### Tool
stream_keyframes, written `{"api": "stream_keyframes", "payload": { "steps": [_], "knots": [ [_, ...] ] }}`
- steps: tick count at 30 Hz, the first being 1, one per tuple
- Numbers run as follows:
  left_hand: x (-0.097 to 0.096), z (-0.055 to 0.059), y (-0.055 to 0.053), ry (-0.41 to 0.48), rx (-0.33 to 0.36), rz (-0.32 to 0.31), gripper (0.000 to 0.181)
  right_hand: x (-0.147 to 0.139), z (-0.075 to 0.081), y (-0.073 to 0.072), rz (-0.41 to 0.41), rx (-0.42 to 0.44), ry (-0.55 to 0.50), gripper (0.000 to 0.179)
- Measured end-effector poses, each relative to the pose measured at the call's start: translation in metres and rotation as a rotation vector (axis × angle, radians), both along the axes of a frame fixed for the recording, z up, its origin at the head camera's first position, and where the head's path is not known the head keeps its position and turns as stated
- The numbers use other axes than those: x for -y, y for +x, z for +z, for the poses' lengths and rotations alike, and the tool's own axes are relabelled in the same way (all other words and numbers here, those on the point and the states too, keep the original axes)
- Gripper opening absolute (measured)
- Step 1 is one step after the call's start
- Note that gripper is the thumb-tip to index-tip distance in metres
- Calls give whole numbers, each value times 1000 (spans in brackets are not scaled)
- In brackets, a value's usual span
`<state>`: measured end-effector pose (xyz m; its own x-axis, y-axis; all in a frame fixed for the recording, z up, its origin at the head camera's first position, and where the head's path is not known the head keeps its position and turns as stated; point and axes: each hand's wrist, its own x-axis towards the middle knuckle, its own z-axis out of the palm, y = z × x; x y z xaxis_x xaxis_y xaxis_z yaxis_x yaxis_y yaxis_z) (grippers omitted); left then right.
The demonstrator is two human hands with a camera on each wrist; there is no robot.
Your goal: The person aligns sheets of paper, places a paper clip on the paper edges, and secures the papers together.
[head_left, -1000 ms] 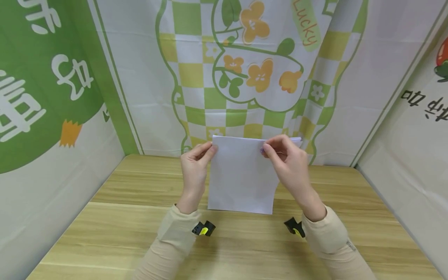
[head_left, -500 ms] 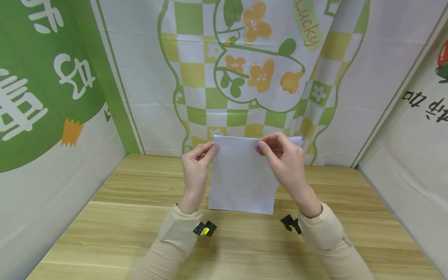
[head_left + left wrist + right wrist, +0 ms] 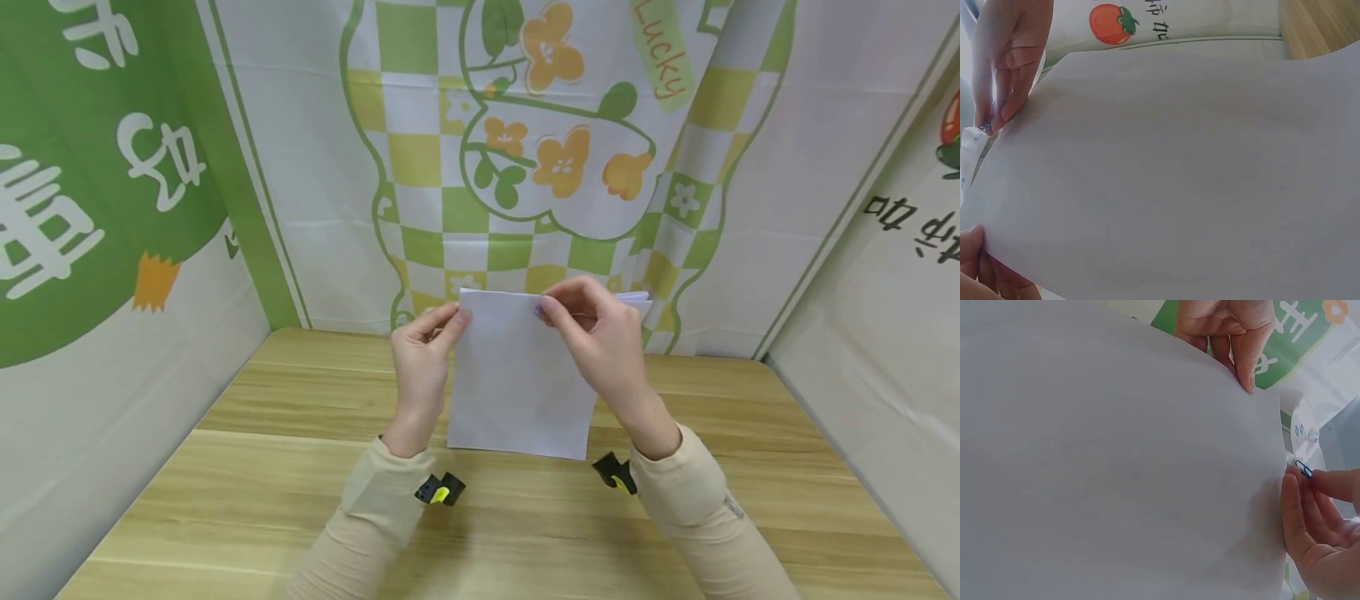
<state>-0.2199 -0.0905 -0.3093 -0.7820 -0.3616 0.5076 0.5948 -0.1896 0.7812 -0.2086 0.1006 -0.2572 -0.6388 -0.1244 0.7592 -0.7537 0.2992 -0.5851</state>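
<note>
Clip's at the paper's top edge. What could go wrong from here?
1. The sheets could get clipped crooked: paper edges stick out, out of line, beyond the right hand.
2. The small blue clip might slip, as only fingertips hold it.
3. The paper may bend or shift if pushed: the left hand pinches it only near one top corner, and it looks thin and slightly curved.

White paper [image 3: 517,383], blank on the side toward me, held up with a gentle bow across it; layered edges show at the upper right. My left hand [image 3: 422,354] pinches its upper left corner. Small blue clip [image 3: 1303,467], looped wire, pinched in my right hand [image 3: 603,337] at the paper's top edge. Can't tell whether it grips the paper.
</note>
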Motion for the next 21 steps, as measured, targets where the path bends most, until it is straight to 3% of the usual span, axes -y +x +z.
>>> {"api": "stream_keyframes", "payload": {
  "steps": [11, 17, 21],
  "knots": [
    [0, 0, 0, 2, 0, 11, 20, 7, 6, -1, 2, -71, -5, 7],
    [0, -1, -1, 0, -8, 7, 18, 17, 24, 18, -46, -93, 10, 7],
    [1, -1, -1, 0, -11, 7, 19, 18, 18, 6, -51, -119, -4, 8]
  ]
}}
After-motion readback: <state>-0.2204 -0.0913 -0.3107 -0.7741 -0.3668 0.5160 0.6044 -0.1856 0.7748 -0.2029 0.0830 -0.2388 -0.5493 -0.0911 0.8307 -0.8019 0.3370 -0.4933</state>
